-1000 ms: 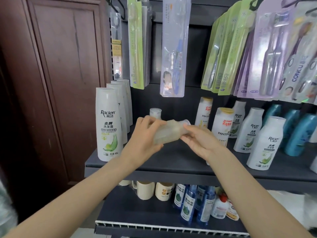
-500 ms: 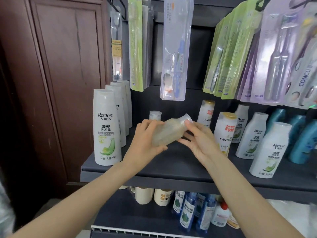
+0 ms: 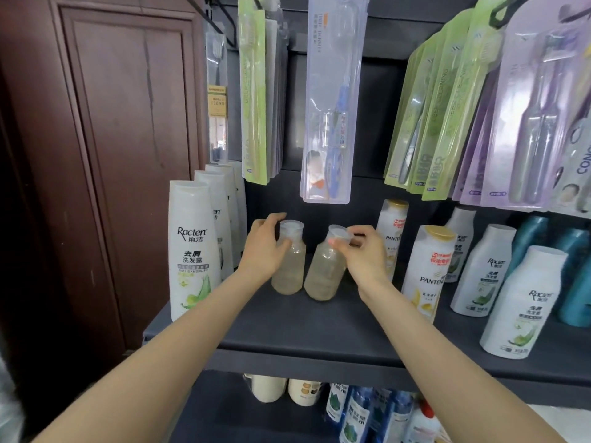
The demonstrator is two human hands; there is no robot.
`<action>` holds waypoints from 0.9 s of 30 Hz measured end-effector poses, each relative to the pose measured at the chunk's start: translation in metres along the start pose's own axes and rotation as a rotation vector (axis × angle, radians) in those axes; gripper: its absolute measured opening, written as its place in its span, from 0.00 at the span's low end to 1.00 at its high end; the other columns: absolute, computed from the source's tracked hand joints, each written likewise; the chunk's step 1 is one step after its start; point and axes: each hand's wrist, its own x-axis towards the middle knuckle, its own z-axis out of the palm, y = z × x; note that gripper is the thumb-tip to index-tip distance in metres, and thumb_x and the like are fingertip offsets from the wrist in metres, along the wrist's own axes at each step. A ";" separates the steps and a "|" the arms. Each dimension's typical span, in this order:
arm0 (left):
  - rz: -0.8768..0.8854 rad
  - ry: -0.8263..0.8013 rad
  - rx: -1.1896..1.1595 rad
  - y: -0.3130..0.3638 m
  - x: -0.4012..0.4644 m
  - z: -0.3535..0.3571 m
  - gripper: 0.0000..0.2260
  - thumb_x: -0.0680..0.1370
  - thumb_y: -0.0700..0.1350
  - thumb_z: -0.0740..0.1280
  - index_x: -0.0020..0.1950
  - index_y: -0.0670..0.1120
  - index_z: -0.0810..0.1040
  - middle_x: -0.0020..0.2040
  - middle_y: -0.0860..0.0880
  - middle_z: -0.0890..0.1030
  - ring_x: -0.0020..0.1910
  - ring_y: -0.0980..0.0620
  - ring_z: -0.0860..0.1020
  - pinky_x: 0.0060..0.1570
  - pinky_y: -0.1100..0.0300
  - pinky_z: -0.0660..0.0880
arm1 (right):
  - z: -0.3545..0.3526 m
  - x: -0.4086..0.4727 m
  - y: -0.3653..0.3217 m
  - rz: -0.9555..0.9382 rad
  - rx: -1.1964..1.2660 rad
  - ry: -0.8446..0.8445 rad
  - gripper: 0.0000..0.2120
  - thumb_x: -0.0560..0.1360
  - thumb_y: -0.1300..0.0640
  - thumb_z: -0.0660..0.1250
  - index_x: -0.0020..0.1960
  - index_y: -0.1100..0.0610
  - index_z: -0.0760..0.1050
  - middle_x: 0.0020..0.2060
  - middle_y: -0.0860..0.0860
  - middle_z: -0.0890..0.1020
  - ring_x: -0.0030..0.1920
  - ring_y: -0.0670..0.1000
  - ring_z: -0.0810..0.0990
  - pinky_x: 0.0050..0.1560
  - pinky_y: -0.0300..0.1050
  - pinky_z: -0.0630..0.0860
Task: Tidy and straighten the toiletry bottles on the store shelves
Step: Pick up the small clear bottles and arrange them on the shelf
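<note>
Two small translucent bottles stand near the back of the dark shelf [image 3: 319, 327]: the left bottle [image 3: 287, 266] upright with the left hand [image 3: 265, 247] wrapped around its side, the right bottle [image 3: 326, 270] tilted, its cap pinched by the right hand [image 3: 361, 251]. Judging by that lean, straightening is partway done. Two Pantene bottles [image 3: 425, 270] stand to the right, and at least three tall white Raclen bottles [image 3: 192, 251] stand in a row at the left.

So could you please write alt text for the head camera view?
Two bare hands set two small translucent bottles side by side on a dark store shelf: the left hand holds one upright bottle, the right hand grips the tilted bottle's cap.
</note>
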 end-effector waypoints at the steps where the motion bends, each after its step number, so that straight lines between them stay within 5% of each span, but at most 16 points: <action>1: -0.013 -0.022 -0.013 -0.003 0.002 0.002 0.23 0.77 0.41 0.65 0.72 0.48 0.65 0.64 0.42 0.71 0.62 0.46 0.72 0.55 0.64 0.65 | 0.003 0.004 0.001 0.006 -0.018 0.011 0.14 0.71 0.57 0.73 0.53 0.53 0.71 0.40 0.44 0.76 0.44 0.46 0.76 0.48 0.43 0.76; 4: -0.017 -0.062 -0.060 -0.010 0.000 0.006 0.24 0.74 0.40 0.69 0.69 0.48 0.67 0.55 0.46 0.77 0.54 0.49 0.75 0.52 0.61 0.70 | 0.011 0.010 0.006 -0.029 -0.095 -0.021 0.16 0.69 0.52 0.74 0.52 0.52 0.72 0.42 0.44 0.78 0.47 0.48 0.78 0.51 0.48 0.78; 9: 0.019 -0.042 -0.100 -0.016 0.000 0.005 0.23 0.73 0.41 0.72 0.65 0.50 0.70 0.43 0.58 0.74 0.49 0.55 0.75 0.49 0.65 0.69 | 0.009 0.001 0.020 -0.081 -0.108 -0.217 0.27 0.70 0.56 0.74 0.66 0.52 0.68 0.55 0.46 0.75 0.56 0.45 0.74 0.53 0.40 0.71; 19: 0.012 -0.033 -0.012 -0.020 0.003 0.006 0.24 0.72 0.44 0.72 0.66 0.53 0.69 0.54 0.48 0.78 0.54 0.49 0.77 0.54 0.58 0.73 | 0.012 0.019 0.055 0.033 -0.187 -0.168 0.27 0.70 0.56 0.74 0.66 0.58 0.70 0.59 0.56 0.78 0.58 0.54 0.77 0.60 0.53 0.75; 27: 0.027 -0.054 0.021 -0.019 0.005 0.004 0.24 0.72 0.45 0.72 0.65 0.52 0.69 0.53 0.47 0.78 0.53 0.49 0.77 0.53 0.57 0.74 | 0.043 0.053 0.051 0.031 -0.205 -0.177 0.25 0.71 0.58 0.73 0.64 0.61 0.70 0.58 0.57 0.78 0.59 0.55 0.77 0.58 0.47 0.74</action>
